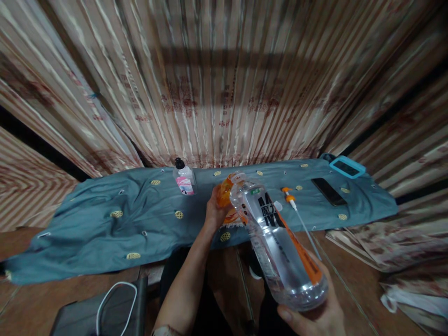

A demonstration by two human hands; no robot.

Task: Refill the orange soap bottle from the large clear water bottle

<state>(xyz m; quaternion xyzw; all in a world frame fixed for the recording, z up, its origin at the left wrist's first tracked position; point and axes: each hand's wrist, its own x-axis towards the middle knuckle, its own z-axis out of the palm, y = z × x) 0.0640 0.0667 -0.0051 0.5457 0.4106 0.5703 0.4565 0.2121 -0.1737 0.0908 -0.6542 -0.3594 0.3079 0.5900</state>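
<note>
At centre frame the right hand wraps its grip around the base of a large clear bottle, tipped so the open neck points up-frame toward a small orange container. The left hand closes its grip on that container, holding it mouth-to-mouth with the bottle, apparently to line the openings up. Just right, an orange pump nozzle lies on the blue cloth, seemingly set aside. A pink-labelled bottle stands upright behind.
</note>
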